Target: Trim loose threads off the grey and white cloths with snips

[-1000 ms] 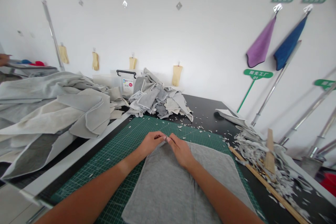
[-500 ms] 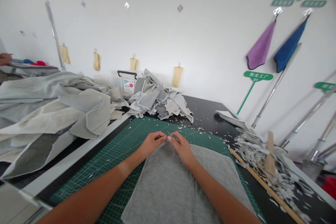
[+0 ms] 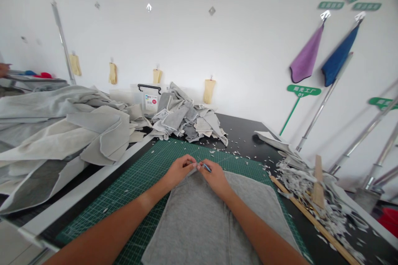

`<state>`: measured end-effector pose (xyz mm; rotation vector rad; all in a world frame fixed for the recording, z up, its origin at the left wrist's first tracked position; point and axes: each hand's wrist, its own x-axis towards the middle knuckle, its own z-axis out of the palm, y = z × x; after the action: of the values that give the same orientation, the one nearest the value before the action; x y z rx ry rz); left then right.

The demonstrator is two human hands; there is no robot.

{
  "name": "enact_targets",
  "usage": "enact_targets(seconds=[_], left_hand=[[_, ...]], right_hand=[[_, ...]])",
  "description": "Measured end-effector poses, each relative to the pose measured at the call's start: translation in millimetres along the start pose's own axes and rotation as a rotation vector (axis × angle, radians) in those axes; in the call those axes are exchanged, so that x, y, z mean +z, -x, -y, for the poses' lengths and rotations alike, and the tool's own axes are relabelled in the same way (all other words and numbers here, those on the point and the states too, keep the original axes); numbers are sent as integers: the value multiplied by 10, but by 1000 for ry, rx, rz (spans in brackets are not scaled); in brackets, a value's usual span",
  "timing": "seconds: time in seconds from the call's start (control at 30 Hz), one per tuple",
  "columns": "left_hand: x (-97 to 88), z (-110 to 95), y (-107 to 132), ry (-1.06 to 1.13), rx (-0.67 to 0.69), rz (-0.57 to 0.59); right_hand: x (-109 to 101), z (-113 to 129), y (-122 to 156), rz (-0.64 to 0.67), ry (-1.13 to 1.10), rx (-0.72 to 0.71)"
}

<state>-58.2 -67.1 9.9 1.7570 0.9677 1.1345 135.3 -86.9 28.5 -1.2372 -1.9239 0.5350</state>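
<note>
A grey cloth (image 3: 199,215) with stitched edges lies over a green cutting mat (image 3: 149,165). My left hand (image 3: 182,169) is closed in a pinch at the cloth's far edge. Right beside it, fingertips almost meeting, my right hand (image 3: 214,176) is closed on a small slim tool (image 3: 207,167) with a blue part. Its tip lies between the two hands, too small to make out, and most of the tool is hidden by my fingers.
Grey fabric (image 3: 102,132) is piled at left, with more scraps (image 3: 186,116) behind the mat near a clear lidded box (image 3: 149,98). Shredded trimmings (image 3: 329,211) and wooden strips (image 3: 319,182) lie at right. A person's hand (image 3: 4,69) shows at far left.
The blue part of the tool now shows in my right hand, where it was hidden before. Both hands stay at the cloth's far edge. The view has shifted slightly.
</note>
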Motion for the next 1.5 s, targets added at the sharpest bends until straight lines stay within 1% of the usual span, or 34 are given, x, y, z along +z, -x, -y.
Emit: enact_targets(seconds=[0.17, 0.3, 0.43, 0.63, 0.87, 1.23, 1.5], left_hand=[[12, 4, 8, -12, 10, 31], [29, 17, 24, -89, 2, 42], [41, 21, 36, -144, 35, 60], [48, -5, 48, -140, 49, 70], [45, -58, 60, -204, 75, 88], [39, -82, 92, -342, 73, 106], [35, -106, 97, -363, 74, 122]], right_hand=[[4, 3, 1, -9, -8, -2], [8, -4, 1, -34, -10, 0], [13, -18, 3, -54, -7, 7], [19, -11, 7, -39, -7, -2], [27, 4, 28, -70, -1, -25], [7, 49, 54, -95, 23, 0], [16, 47, 73, -105, 33, 26]])
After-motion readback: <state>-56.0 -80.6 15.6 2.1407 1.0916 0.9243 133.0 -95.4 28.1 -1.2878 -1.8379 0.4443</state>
